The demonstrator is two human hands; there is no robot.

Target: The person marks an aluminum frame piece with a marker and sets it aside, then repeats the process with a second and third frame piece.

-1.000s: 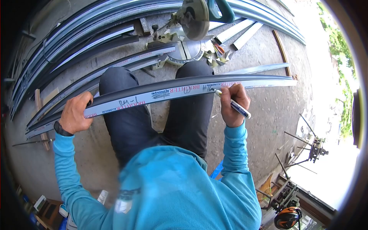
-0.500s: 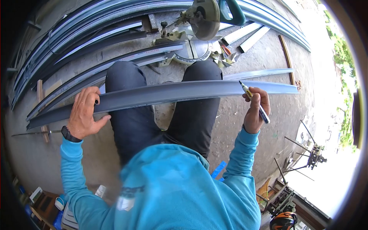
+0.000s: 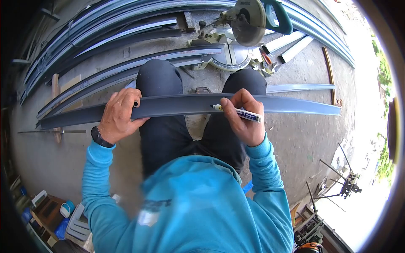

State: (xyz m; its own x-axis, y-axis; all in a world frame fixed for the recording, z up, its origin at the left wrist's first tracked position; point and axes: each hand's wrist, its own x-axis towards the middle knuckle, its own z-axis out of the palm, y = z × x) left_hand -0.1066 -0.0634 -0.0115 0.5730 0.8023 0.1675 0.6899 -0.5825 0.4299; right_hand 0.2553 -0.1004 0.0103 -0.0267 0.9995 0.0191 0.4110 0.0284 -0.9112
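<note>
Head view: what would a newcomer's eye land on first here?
The long grey profile lying across the person's knees, gripped by the left hand while the right hand holds a marker with its tip at the profile's face. Just beyond the knees, a mitre saw sits on the concrete floor, with more long profiles lying at upper left.

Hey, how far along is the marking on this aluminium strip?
Done: the strip lies across both knees with its plain grey face up. In hand: the left hand grips it while the right hand holds the marker, tip at the strip's middle. Left: no mark shows on this face yet, and the strip has not reached the mitre saw ahead.
</note>
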